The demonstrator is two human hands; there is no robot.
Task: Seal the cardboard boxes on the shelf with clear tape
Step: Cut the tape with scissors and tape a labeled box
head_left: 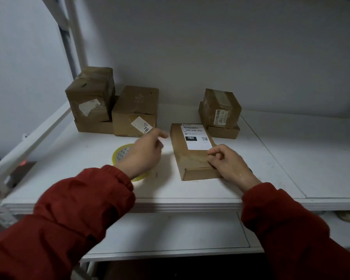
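Note:
A flat cardboard box (192, 158) with a white shipping label lies on the white shelf (281, 158), near its front. My right hand (228, 164) rests on the box's near right corner, thumb and forefinger close together over the top face. My left hand (143, 154) hovers to the left of the box, fingers loosely curled, forefinger pointing toward the back. Under that hand lies a roll of clear tape (120, 154) with a yellowish rim, partly hidden by the wrist. Whether a strip of tape runs between the hands I cannot tell.
A stack of two boxes (91, 98) stands at the back left, with a labelled box (135, 112) beside it. Another two-box stack (220, 112) sits at the back right. A lower shelf (170, 229) shows beneath the front edge. A white frame post (75, 37) rises at the left.

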